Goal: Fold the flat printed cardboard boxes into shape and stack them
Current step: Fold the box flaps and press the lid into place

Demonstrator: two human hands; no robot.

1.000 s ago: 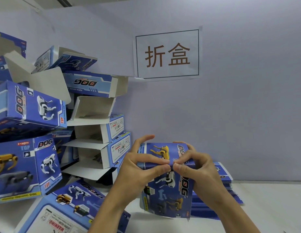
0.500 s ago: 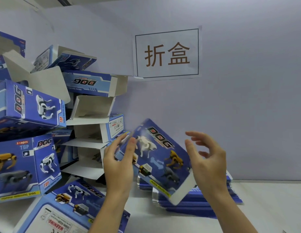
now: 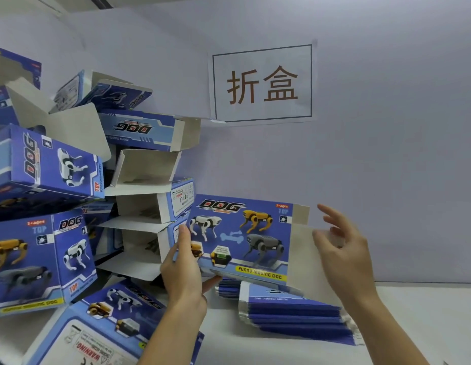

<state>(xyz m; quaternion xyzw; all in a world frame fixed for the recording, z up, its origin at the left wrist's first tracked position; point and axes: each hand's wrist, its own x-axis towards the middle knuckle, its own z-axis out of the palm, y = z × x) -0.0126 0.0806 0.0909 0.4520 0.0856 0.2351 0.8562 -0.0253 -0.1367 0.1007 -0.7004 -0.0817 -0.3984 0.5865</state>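
Head view. A printed box [image 3: 242,238], front panel facing the camera, is held above the table [image 3: 426,320]. The left hand [image 3: 183,270] pinches its lower-left corner, thumb on the print and fingers beneath; the box extends toward 2 o'clock from this hand. The right hand [image 3: 345,255] sits at the box's 3 o'clock edge, fingers spread, over a plain flap [image 3: 303,259]; contact cannot be told. A stack of flat boxes [image 3: 295,312] lies at 6 o'clock. Folded boxes [image 3: 47,164], several open-ended and showing bare interiors, pile at 9 o'clock.
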